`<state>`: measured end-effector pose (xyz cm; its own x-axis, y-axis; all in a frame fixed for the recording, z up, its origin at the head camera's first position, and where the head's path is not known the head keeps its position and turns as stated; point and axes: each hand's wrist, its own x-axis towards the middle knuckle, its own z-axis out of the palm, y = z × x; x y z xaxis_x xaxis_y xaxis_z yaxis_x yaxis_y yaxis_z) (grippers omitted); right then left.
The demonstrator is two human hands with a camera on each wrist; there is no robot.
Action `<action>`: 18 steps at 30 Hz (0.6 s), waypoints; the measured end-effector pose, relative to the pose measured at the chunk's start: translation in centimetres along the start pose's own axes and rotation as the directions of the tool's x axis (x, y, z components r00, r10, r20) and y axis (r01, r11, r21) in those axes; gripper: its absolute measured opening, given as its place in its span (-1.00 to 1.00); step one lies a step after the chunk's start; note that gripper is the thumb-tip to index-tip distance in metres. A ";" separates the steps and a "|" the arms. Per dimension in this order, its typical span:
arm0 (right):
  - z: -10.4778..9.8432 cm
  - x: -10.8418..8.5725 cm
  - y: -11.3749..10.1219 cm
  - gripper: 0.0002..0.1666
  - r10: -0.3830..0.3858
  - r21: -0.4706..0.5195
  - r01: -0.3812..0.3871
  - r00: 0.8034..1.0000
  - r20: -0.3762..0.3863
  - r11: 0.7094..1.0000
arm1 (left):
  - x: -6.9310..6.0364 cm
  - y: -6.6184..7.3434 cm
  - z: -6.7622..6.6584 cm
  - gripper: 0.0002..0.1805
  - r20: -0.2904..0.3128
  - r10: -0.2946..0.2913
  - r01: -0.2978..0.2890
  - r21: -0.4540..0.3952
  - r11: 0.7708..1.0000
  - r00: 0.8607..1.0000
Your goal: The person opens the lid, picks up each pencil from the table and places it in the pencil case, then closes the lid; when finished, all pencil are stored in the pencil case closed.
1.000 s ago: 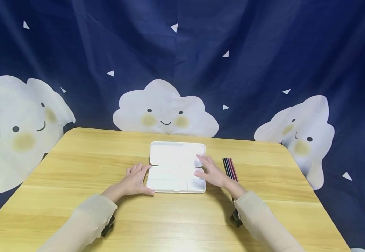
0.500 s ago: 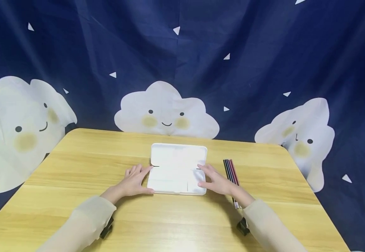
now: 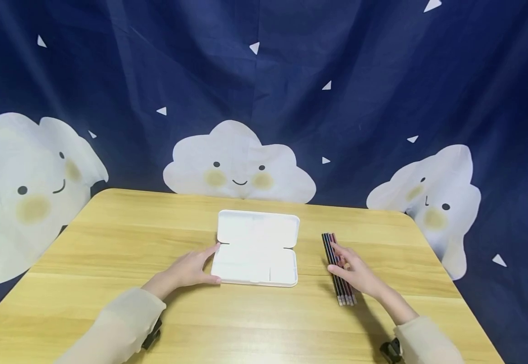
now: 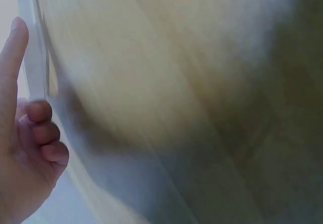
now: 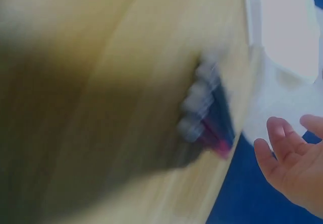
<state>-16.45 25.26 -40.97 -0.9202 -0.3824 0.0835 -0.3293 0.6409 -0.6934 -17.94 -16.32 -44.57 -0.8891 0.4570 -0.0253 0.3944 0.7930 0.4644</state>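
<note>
A white pencil case [image 3: 250, 265] lies on the table with its hinged lid [image 3: 259, 230] laid back; a small divider shows at the right of its base. My left hand [image 3: 185, 269] holds the base by its left side, thumb at the front corner and index finger near the hinge. In the left wrist view the other fingers [image 4: 45, 130] are curled by the case's edge. To the right lies a bundle of dark and red pencils [image 3: 337, 275], eraser ends toward me. Over them hovers my right hand [image 3: 357, 273], fingers spread and apparently apart from the pencils.
The wooden table [image 3: 264, 328] has rounded far corners. Behind it hangs a dark blue curtain [image 3: 291, 101] printed with white clouds. A dark wrist camera [image 3: 390, 350] sits at the right sleeve, and another dark device [image 3: 152, 333] at the left.
My right hand has left the right side of the case and moved right, over the pencils. The left hand stays at the case's left side.
</note>
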 end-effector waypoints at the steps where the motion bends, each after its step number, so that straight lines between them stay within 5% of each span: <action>1: -0.2 -0.2 0.4 -0.29 0.018 -0.001 -0.018 1.000 -0.004 1.000 | 0.0 0.0 0.0 0.09 0.008 0.001 -0.001 -0.008 1.000 1.000; 10: -0.9 -1.5 2.5 -0.24 0.128 -0.104 -0.123 0.990 0.050 0.987 | 0.3 -0.1 -0.3 0.12 0.068 -0.014 0.017 -0.041 0.999 0.998; 18: -0.6 -1.2 3.5 -0.32 0.163 -0.180 -0.152 0.985 0.050 0.972 | 0.4 -0.4 0.2 0.13 0.060 -0.007 0.012 -0.082 0.997 0.998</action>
<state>-16.62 28.40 -43.05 -0.9499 -0.3055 -0.0661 -0.2186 0.8005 -0.5581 -18.39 -16.35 -44.96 -0.8763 0.4748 -0.0815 0.3634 0.7626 0.5352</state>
